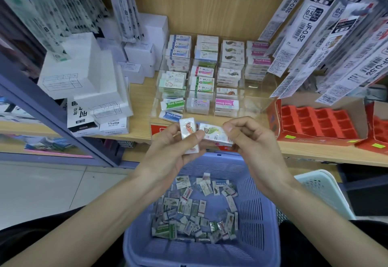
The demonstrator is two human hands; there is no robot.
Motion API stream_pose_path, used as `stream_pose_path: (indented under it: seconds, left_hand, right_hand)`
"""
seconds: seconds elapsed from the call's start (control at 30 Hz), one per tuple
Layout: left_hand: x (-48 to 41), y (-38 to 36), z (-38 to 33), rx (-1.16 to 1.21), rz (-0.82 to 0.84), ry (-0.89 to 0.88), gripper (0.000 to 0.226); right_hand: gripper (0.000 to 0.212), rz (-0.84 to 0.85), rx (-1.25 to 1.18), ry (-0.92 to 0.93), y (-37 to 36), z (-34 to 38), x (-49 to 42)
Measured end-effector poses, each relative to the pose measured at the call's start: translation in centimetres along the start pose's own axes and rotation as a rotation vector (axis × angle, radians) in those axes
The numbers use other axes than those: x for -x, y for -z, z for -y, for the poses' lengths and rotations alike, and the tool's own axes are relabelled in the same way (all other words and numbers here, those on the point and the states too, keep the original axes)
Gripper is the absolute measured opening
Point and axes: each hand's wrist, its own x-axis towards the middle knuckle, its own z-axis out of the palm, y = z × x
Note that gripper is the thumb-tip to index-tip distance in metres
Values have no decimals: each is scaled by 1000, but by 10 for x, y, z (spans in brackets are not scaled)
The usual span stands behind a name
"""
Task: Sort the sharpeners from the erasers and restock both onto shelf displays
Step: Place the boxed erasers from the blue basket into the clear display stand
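Note:
My left hand (174, 147) grips a small stack of wrapped erasers; the top one carries an orange owl picture (187, 129). My right hand (249, 140) pinches another wrapped eraser with a green bird print (214, 133), held right beside the stack. Both hands hover above a purple basket (258, 210) whose floor is strewn with several loose wrapped erasers (195, 210). Behind the hands, on the wooden shelf, a clear acrylic display (255, 100) holds rows of stacked erasers; its front right compartments look empty.
White refill boxes (84, 77) are piled on the shelf to the left. Red compartment trays (319, 123) sit on the shelf at right. Hanging pen refill packs (327, 35) crowd the upper right. A pale green basket (323, 189) stands right of the purple one.

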Motion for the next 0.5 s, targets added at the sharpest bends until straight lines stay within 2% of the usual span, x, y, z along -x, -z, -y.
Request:
stream_pose_path:
  seconds: [0.17, 0.23, 0.4, 0.5]
  left_hand:
    - [-4, 6, -2, 84, -130, -32, 35]
    - [-5, 11, -2, 100, -177, -44, 34]
    - [-10, 17, -2, 62, -242, -46, 17]
    - [-11, 18, 1, -4, -269, -45, 18]
  right_hand:
    - [42, 33, -99, -13, 0, 4, -2]
    - [49, 56, -205, 8, 3, 7, -4]
    - [43, 197, -331, 114, 6, 12, -3]
    - [41, 227, -338, 190, 5, 13, 0]
